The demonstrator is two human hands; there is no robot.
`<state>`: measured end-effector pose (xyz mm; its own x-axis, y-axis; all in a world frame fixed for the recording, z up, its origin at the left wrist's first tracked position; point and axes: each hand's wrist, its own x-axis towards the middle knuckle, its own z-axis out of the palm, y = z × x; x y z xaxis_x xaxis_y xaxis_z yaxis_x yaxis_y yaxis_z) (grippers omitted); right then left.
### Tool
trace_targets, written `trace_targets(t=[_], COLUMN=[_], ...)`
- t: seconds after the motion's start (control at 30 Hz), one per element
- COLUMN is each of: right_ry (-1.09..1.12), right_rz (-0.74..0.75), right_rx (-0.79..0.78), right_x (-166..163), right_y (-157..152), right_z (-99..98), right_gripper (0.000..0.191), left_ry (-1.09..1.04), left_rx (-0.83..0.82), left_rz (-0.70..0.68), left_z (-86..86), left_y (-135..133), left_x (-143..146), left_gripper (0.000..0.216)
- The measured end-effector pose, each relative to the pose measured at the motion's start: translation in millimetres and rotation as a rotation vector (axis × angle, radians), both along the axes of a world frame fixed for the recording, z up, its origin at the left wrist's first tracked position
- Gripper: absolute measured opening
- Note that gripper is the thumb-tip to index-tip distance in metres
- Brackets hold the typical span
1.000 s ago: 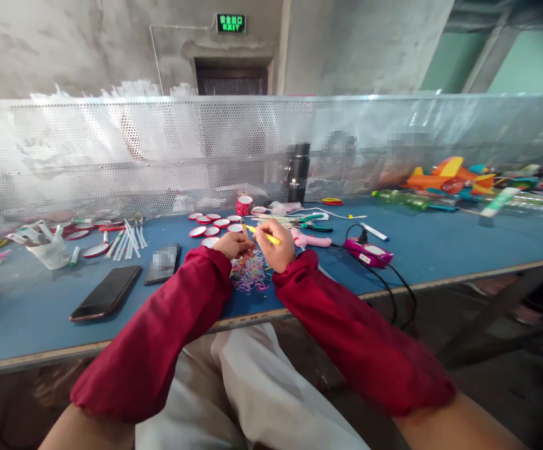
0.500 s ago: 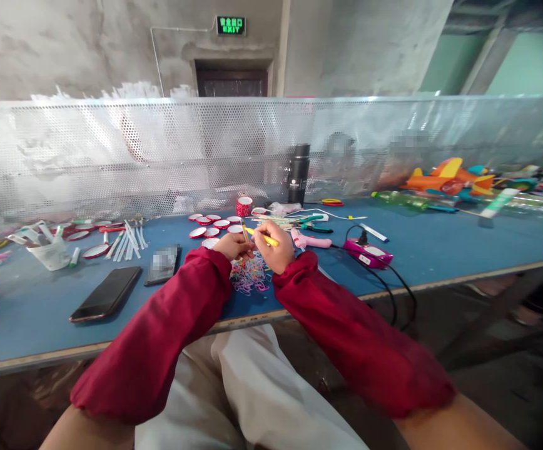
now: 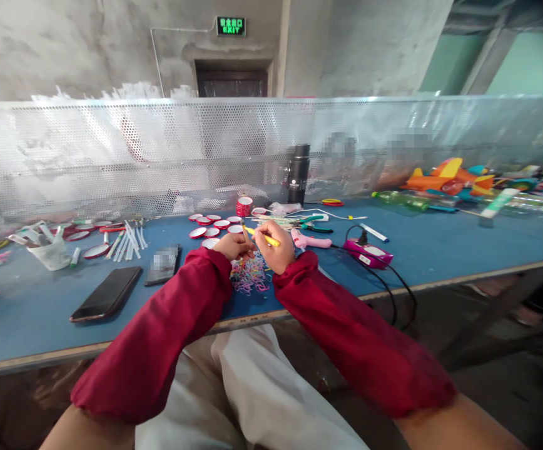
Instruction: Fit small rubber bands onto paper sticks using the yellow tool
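Observation:
My right hand [image 3: 278, 250] is closed around a yellow marker [image 3: 268, 239], its tip pointing left towards a thin tan stick [image 3: 246, 233]. That stick stands nearly upright in the pinched fingers of my left hand [image 3: 233, 247]. Marker tip and stick are very close; I cannot tell whether they touch. Below both hands lies a heap of small coloured loops [image 3: 250, 278], like rubber bands. Just beyond my left hand, several red-rimmed white discs [image 3: 197, 232] are spread out. A bundle of thin pale sticks [image 3: 276, 220] lies behind my right hand.
A pink glue gun [image 3: 311, 240] and a purple power strip [image 3: 369, 254] with black cables lie right. Behind stand a black thermos [image 3: 298, 175] and a red patterned roll [image 3: 244, 207]. Left are two phone-like devices [image 3: 107, 294] and a white cup of markers [image 3: 50, 255]. Green-handled pliers [image 3: 316, 226] lie further back.

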<state>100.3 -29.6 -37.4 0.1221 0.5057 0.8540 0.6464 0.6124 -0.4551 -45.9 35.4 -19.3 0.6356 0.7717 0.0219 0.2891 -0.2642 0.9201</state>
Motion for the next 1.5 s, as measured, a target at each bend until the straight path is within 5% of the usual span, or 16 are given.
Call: trace_targets(t=[1.5], right_ry=[-0.01], right_rz=[-0.024], right_rx=[-0.011], right_x=[-0.1], right_y=[-0.4], right_z=[0.5], right_gripper=[0.013], left_ry=[0.003], left_rx=[-0.003], left_rz=[0.003], left_z=[0.2], left_y=[0.6], left_x=[0.2], left_gripper=[0.027])
